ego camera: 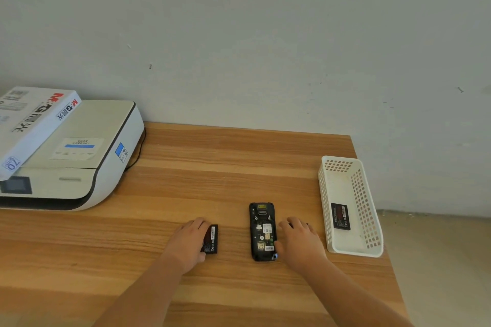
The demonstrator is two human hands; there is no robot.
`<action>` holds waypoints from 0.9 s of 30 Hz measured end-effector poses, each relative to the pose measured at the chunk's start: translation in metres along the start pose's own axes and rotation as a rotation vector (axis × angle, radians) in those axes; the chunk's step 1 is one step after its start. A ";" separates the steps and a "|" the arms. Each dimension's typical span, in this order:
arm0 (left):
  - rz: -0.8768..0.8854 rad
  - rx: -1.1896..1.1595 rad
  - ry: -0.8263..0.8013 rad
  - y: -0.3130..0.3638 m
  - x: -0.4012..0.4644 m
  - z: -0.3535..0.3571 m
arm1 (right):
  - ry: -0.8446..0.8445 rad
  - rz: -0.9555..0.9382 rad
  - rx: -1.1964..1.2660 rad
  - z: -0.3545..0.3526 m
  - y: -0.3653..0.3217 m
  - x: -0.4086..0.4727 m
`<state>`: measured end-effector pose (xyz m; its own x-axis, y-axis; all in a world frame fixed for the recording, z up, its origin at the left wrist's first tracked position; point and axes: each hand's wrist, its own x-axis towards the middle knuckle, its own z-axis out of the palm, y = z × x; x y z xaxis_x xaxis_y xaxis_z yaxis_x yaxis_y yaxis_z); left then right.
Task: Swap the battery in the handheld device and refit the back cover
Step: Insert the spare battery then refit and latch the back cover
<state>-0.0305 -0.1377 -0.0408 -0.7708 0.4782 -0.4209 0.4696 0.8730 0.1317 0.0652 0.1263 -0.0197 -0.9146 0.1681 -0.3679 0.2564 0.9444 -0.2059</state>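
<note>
The black handheld device (262,231) lies face down on the wooden table (239,162). Its back is off and the battery bay is bare, with labels and contacts showing. My left hand (190,240) lies to its left, fingers over the left side of a black battery (211,239) that rests flat on the table. To the device's right, my right hand (300,240) has its thumb against the device's lower right edge. Its fingers cover a dark flat piece, apparently the back cover (305,224), mostly hidden. A second black battery (341,216) lies inside the white basket (372,220).
A white printer (79,167) with a box of paper (32,125) on top fills the table's far left. The basket stands at the table's right edge, with floor beyond it. A wall rises behind the table.
</note>
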 end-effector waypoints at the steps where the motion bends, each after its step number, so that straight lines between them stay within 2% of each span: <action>1: 0.015 -0.017 0.022 0.001 0.002 -0.003 | 0.000 0.005 0.005 -0.002 0.000 0.000; 10: 0.134 -0.049 0.076 0.048 0.019 -0.029 | 0.032 0.018 0.007 -0.014 0.012 -0.004; 27: 0.258 -0.022 -0.024 0.102 0.036 -0.004 | 0.003 -0.037 0.046 -0.002 0.026 -0.009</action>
<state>-0.0118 -0.0308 -0.0393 -0.6162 0.6831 -0.3921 0.6397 0.7245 0.2568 0.0792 0.1496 -0.0202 -0.9247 0.1341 -0.3562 0.2362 0.9361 -0.2606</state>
